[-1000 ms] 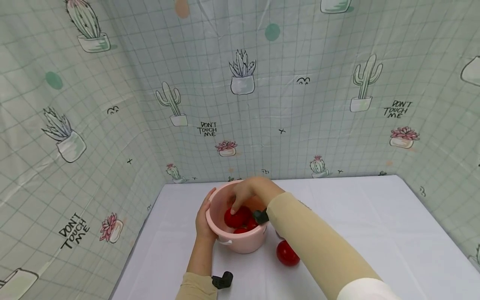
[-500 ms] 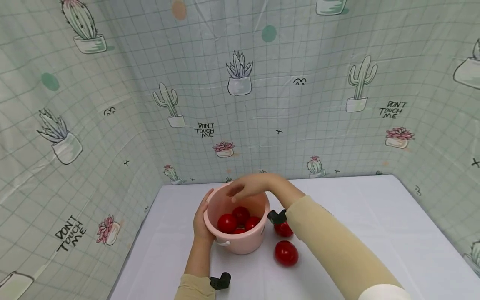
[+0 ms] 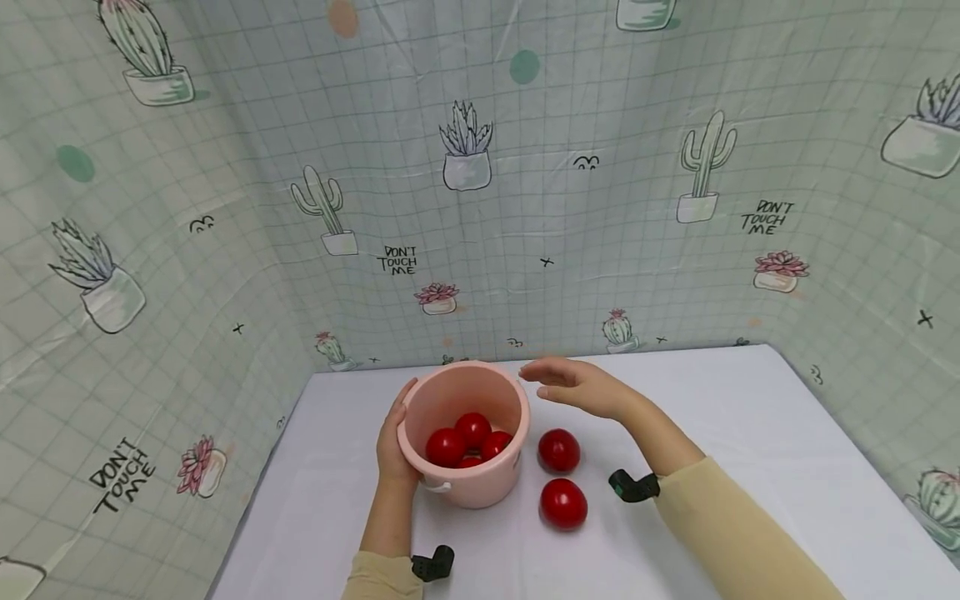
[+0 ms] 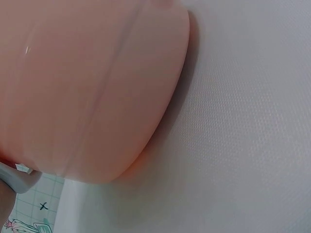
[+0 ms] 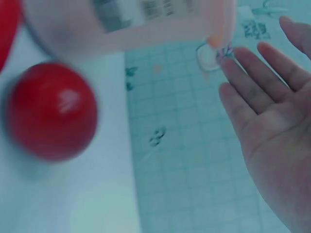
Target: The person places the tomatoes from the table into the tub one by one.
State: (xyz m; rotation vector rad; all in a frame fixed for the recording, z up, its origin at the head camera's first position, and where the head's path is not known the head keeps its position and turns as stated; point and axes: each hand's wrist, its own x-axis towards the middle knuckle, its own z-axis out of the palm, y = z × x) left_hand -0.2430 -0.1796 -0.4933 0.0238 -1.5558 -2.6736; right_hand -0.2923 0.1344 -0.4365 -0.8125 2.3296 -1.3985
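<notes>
A pink bucket stands upright on the table, with several glossy red, round tomato-like things inside. My left hand holds the bucket's left side, its fingers curving along the wall up to the rim. The left wrist view shows the pink wall close up, above the white cloth. To the right of the bucket my right hand hovers with relaxed fingers and nothing in them; its palm shows bare in the right wrist view. Below it lie two more red round things, one farther and one nearer.
A white cloth covers the table. Behind it and at both sides hangs a checked curtain printed with cacti. The bucket's white handle end sticks out at its front left.
My right hand has let go of a red round thing inside the bucket, lifted out and moved right, uncovering two more on the table. My left hand stays on the bucket.
</notes>
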